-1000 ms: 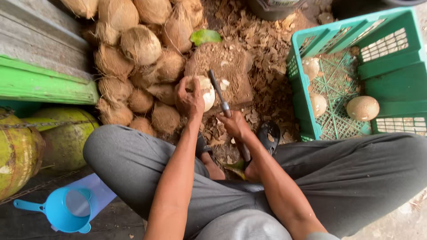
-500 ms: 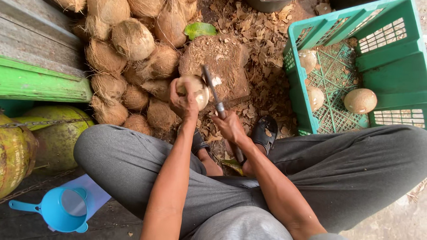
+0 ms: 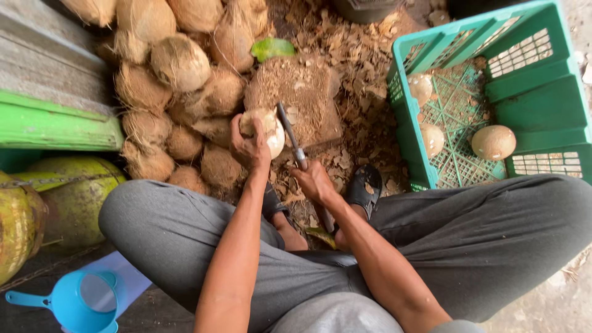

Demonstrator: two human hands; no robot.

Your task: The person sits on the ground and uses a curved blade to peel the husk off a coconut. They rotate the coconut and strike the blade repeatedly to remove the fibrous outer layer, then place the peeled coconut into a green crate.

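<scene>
One part-peeled coconut [image 3: 266, 131] gripped in left hand [image 3: 248, 143] over the husk-strewn wooden block [image 3: 299, 92], right hand [image 3: 313, 180] closed on knife [image 3: 291, 135], blade seemingly at its pale side; trimming step, next cut wants a controlled stroke clear of fingers; green crate [image 3: 530, 92] holds three done.

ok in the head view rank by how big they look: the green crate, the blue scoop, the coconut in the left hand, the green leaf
1. green crate
2. blue scoop, though it sits nearer the camera, so this is unsure
3. coconut in the left hand
4. green leaf
</scene>
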